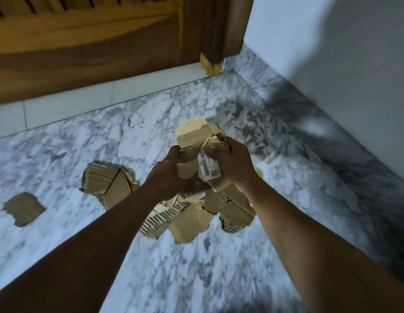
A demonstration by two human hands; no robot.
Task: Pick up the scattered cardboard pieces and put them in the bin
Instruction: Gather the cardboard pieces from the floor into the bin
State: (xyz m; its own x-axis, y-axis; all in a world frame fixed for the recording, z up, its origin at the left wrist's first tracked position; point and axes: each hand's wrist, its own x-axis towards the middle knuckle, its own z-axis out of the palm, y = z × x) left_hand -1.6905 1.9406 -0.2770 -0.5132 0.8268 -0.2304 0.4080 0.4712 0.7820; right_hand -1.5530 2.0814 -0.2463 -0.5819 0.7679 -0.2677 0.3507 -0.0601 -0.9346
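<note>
A bundle of torn brown cardboard pieces (pixel 194 136) is held above the marble floor between both hands. My left hand (pixel 169 175) grips it from the left and below. My right hand (pixel 230 161) clamps it from the right, thumb on a piece with a white barcode label (pixel 207 166). Several more torn pieces (pixel 189 222) show below the hands; whether they hang from the bundle or lie on the floor is unclear. A folded cardboard piece (pixel 106 184) lies on the floor to the left. A small flat scrap (pixel 24 208) lies farther left. No bin is in view.
The floor is white and grey marble (pixel 128 136). A wooden door (pixel 83 46) with its frame post (pixel 213 62) stands at the back above a white threshold strip. A pale wall (pixel 343 64) with a marble skirting runs along the right.
</note>
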